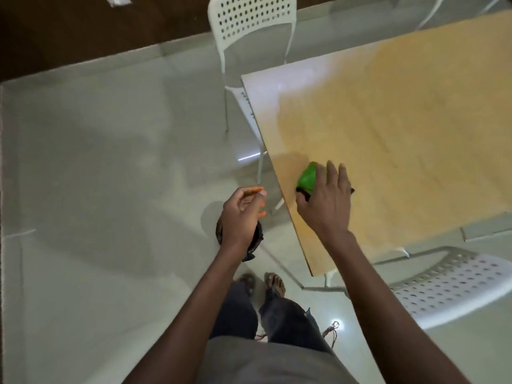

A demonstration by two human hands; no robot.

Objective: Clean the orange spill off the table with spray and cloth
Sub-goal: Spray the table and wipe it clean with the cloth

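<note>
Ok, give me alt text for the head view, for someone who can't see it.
The right hand presses a green cloth on the wooden table near its edge. The left hand, cupped, holds orange bits over a dark bin on the floor.

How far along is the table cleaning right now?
Mostly done, it seems: the table shows no orange spill. In hand: the right hand presses a green cloth near the table's edge, while the left hand pinches orange bits over a dark bin. Left: dropping them, a final wipe.
</note>
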